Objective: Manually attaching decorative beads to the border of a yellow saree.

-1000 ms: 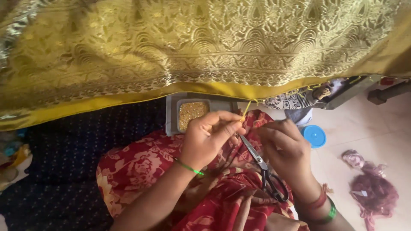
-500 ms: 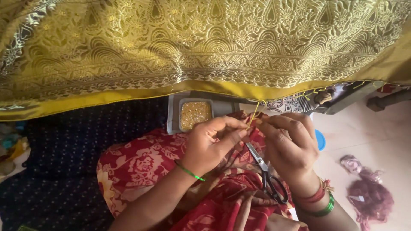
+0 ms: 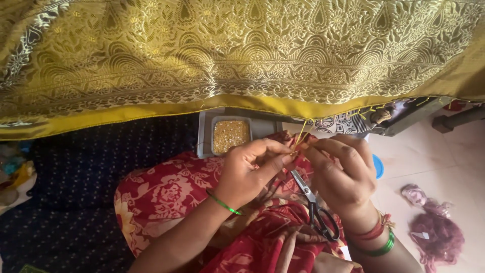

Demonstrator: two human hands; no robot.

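A gold brocade cloth [image 3: 242,55] with a plain yellow hem [image 3: 262,105] hangs across the top of the view. Thin yellow threads [image 3: 301,132] drop from the hem. My left hand [image 3: 250,172] pinches those threads at its fingertips. My right hand [image 3: 341,172] meets it there, fingers closed on the same threads. Black-handled scissors [image 3: 316,207] hang under my right hand, a loop tucked against the palm. Both hands hover above my lap in a red flowered cloth [image 3: 166,192].
A grey tray [image 3: 204,134] holding small gold beads [image 3: 231,135] sits just beyond my knees. A dark blue dotted cloth [image 3: 76,167] covers the left. A blue lid [image 3: 378,166] and a purple fabric scrap [image 3: 437,232] lie on the pale floor at right.
My hands have closed together on the threads below the hem, and the right hand moved up and left with the scissors. The view has shifted slightly.
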